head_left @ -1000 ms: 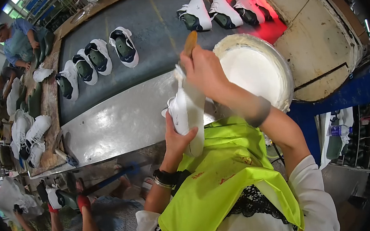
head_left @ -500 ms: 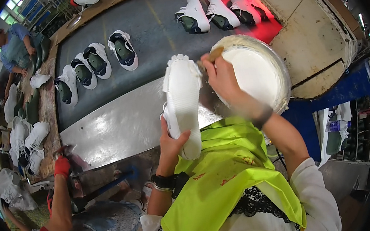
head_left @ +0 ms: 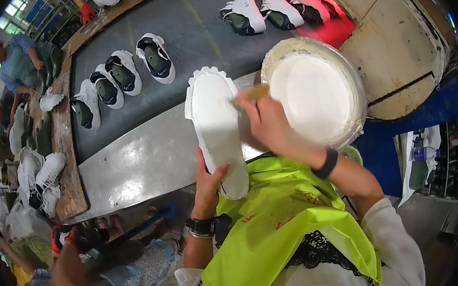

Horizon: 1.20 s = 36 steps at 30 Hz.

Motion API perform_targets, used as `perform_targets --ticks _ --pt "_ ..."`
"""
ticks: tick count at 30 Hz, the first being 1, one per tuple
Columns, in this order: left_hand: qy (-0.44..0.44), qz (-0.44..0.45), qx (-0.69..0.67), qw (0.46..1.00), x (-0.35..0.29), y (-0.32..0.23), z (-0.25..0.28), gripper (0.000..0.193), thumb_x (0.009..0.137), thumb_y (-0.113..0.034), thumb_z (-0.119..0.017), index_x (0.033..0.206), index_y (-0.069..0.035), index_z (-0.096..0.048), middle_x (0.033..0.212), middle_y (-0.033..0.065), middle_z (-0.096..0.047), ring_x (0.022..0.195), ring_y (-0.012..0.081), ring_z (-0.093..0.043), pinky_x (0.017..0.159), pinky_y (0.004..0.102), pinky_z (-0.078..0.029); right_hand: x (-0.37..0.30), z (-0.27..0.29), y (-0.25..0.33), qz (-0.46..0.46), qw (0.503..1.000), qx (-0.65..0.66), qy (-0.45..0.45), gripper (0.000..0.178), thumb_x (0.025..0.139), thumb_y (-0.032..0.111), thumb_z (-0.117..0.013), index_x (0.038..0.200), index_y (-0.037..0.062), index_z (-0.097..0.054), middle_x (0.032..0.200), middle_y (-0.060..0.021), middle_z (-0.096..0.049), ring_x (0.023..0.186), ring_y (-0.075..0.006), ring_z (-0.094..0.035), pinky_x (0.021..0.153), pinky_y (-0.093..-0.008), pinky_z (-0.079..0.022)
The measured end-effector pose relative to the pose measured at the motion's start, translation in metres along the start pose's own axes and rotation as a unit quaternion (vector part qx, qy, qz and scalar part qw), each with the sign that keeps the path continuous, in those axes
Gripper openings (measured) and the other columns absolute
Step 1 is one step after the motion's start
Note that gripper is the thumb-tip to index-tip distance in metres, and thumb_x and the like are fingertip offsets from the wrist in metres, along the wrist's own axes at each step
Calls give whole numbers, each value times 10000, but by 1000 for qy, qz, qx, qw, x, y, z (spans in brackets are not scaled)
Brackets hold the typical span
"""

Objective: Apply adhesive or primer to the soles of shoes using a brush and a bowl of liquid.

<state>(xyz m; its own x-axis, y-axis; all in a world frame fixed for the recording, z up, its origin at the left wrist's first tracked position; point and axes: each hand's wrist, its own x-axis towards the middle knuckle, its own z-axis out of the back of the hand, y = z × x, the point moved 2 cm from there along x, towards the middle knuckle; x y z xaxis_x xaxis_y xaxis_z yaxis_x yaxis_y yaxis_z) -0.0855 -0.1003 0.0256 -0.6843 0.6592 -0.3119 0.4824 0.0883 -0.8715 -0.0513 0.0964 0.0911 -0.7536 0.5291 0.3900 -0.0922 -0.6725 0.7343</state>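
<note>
My left hand grips the heel end of a white shoe sole, thumb on its near face. The sole stands toe up, with a smooth face inside a raised rim, scalloped at the toe. In my right hand is a brush with a wooden handle, fingers closed round it. The blurred brush tip is at the sole's right side; whether it touches cannot be made out. Beside that hand stands a round basin of white paste, its rim crusted.
White shoes with dark insides stand on the dark belt, more under red light. A metal ledge runs along the near side. At left, a co-worker's blurred arm is close; shoes crowd a wooden board.
The sole has turned from its ribbed face to its smooth, rimmed face. My right hand has come down from the basin's rim to the sole. The co-worker's red-gloved hand has moved lower.
</note>
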Motion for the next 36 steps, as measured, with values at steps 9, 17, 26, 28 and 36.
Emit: perform_targets --ticks 9,17,26,28,36 --pt "22 32 -33 999 -4 -4 14 698 855 -206 -608 1436 -43 -256 1301 122 -479 1170 205 -498 980 336 -416 53 -5 -10 -94 964 237 -76 234 923 179 -548 953 -46 -605 744 -225 -636 680 -331 -647 617 -380 -490" --pt "-38 70 -112 991 -1 -12 23 611 849 -207 -603 1372 0 -364 1245 142 -540 1117 231 -557 928 353 -468 -10 14 -24 -233 956 175 26 205 932 126 -532 1007 -55 -594 769 -166 -657 678 -222 -648 638 -320 -513" --pt "69 -7 -4 998 252 -115 -14 667 842 -149 -683 1384 0 -324 1233 160 -542 1091 238 -580 868 370 -519 20 69 -33 -232 917 317 -62 214 974 111 -504 1104 -51 -552 987 -100 -623 848 -113 -609 728 -265 -537" --pt "-14 -62 98 993 343 -115 -9 944 751 -228 -775 1425 52 -177 1266 210 -500 1126 281 -555 885 391 -500 25 71 -44 -279 909 302 -73 219 978 115 -500 1110 -56 -540 994 -102 -615 867 -123 -607 741 -268 -537" --pt "-297 -64 621 723 460 -94 -45 1100 639 -619 -693 1477 -103 -202 1380 276 -332 1283 456 -319 1014 596 -250 38 70 -70 -322 898 294 -63 216 989 115 -468 1128 -39 -530 1015 -116 -613 896 -157 -623 778 -292 -559"
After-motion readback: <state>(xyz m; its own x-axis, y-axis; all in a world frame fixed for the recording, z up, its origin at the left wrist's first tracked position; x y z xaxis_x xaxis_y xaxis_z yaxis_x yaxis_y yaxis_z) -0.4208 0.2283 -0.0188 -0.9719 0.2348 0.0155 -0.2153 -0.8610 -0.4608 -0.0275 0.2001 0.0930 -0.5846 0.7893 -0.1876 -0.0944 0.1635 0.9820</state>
